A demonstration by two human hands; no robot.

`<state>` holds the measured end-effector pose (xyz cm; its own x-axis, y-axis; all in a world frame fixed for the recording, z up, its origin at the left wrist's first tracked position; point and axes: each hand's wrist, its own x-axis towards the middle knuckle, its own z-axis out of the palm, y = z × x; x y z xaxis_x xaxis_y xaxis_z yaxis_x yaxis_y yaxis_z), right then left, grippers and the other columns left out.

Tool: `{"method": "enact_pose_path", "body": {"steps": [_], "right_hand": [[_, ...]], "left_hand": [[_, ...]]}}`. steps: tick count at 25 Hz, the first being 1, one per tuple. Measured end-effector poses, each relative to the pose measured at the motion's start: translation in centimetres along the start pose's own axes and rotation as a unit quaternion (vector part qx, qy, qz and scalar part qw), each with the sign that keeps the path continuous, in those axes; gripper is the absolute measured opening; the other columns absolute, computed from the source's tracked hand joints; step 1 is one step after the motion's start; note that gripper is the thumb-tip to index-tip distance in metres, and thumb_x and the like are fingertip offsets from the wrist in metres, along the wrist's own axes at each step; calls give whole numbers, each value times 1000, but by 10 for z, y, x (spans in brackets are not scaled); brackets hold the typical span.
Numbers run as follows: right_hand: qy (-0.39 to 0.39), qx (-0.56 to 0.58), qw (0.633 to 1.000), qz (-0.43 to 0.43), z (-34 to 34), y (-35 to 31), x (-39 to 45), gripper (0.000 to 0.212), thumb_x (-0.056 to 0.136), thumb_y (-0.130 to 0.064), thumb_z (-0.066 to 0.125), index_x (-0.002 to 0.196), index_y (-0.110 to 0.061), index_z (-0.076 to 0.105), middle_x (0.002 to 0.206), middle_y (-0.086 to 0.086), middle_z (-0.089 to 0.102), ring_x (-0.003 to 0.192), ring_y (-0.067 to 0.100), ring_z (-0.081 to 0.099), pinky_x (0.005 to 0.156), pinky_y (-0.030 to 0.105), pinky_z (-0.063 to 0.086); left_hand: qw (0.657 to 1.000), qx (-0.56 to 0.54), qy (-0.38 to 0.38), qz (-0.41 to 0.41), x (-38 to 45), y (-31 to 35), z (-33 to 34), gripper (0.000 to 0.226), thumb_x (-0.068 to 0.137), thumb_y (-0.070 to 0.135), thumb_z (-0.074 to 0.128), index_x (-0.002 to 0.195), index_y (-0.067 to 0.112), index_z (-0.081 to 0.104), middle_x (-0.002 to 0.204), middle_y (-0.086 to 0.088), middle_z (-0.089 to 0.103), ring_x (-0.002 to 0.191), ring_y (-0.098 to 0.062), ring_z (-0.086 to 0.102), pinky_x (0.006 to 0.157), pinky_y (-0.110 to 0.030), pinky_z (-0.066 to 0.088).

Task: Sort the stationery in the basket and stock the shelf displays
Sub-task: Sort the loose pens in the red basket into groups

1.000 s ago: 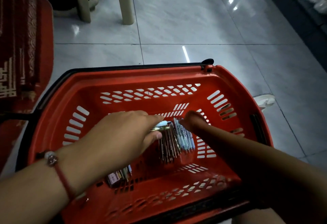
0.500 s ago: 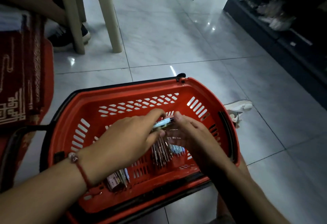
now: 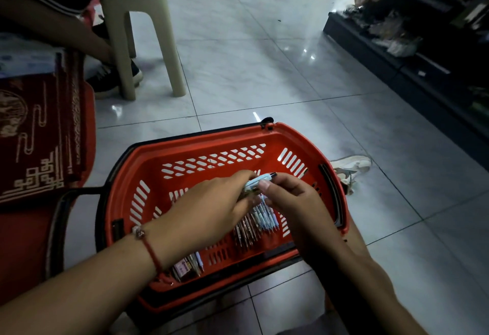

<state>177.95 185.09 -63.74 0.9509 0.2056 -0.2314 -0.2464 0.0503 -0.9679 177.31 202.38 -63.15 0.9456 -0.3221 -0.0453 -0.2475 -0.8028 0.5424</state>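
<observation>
A red plastic basket (image 3: pixel 185 147) with slotted walls stands on the tiled floor in front of me. Both hands are over its middle. My left hand (image 3: pixel 211 207) and my right hand (image 3: pixel 288 197) pinch the same small bundle of light blue pens (image 3: pixel 258 180), held above the basket floor. Below them lies a row of several blue and brown pens (image 3: pixel 260 222). Another small pack of pens (image 3: pixel 188 266) lies in the near left corner.
A beige plastic stool (image 3: pixel 148 43) with a seated person's leg and dark shoe (image 3: pixel 113 80) stands at the back left. A red patterned stack (image 3: pixel 39 133) sits at my left. Dark low shelves (image 3: pixel 423 51) run along the right. A white shoe (image 3: pixel 349 168) lies beside the basket.
My right hand has come from the basket floor up to the blue pens that my left hand holds. The camera has tilted up, showing more of the floor and shelves.
</observation>
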Motion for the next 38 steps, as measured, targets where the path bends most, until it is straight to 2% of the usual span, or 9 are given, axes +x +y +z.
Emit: {"method": "enact_pose_path", "body": {"steps": [6,10,16,20,23,26,34,36,38], "right_hand": [[97,206,970,84,-18,5,18,9,89,-19,64,92,-11,66,93,9,74,85,20,72,74,27,55],[145,220,962,71,-37,4,45,11,92,-20,63,91,-10,67,84,12,68,73,18,70,60,22,56],[152,-174,972,-29,-59,20,110,19,93,-24,66,101,-6,65,88,5,75,75,12,73,57,21,54],[46,-455,887,65,-62,86,168,14,95,-28,62,89,-15,65,85,4,70,74,18,68,66,34,58],[-24,-589,790,172,-70,134,205,23,97,-28,59,82,-12,65,72,4,63,63,15,58,51,25,44],[-40,-643,733,221,-72,172,232,20,93,-28,63,80,-13,60,68,2,60,57,12,55,45,22,37],[-73,-677,690,245,-64,193,253,22,94,-34,62,85,-14,60,71,3,58,61,14,55,49,23,39],[-105,-643,719,240,-56,171,242,20,96,-33,60,88,-14,62,76,3,61,64,14,56,55,24,46],[-105,-517,824,207,-45,134,213,15,96,-29,61,90,-15,66,89,6,68,77,18,63,68,29,52]], "left_hand": [[999,46,13,-10,-8,6,-11,19,98,52,42,93,35,48,74,11,53,65,-3,49,53,-25,31],[998,33,36,-38,-7,-4,-15,20,99,47,41,104,34,56,81,12,59,69,-3,52,58,-27,41],[995,15,76,-67,0,-28,-20,29,98,35,39,119,32,60,109,11,65,99,-13,60,84,-37,51],[993,34,64,-90,-5,-48,-20,37,101,39,40,136,38,51,128,14,59,117,-9,53,96,-31,44],[992,40,49,-106,-2,-58,-20,34,100,40,41,132,37,55,121,13,61,111,-9,54,94,-33,45],[990,35,37,-128,3,-73,-15,29,100,41,41,119,35,62,106,13,64,98,-8,57,87,-35,48],[984,-9,-2,-176,16,-102,-1,24,97,47,45,110,41,64,91,12,69,82,-5,61,78,-35,52],[984,-2,-13,-179,21,-102,4,22,97,47,46,104,38,65,84,13,66,78,-3,58,73,-32,50],[985,-4,-11,-175,25,-98,8,20,96,48,48,102,37,64,82,14,64,77,-3,57,71,-32,50]]}}
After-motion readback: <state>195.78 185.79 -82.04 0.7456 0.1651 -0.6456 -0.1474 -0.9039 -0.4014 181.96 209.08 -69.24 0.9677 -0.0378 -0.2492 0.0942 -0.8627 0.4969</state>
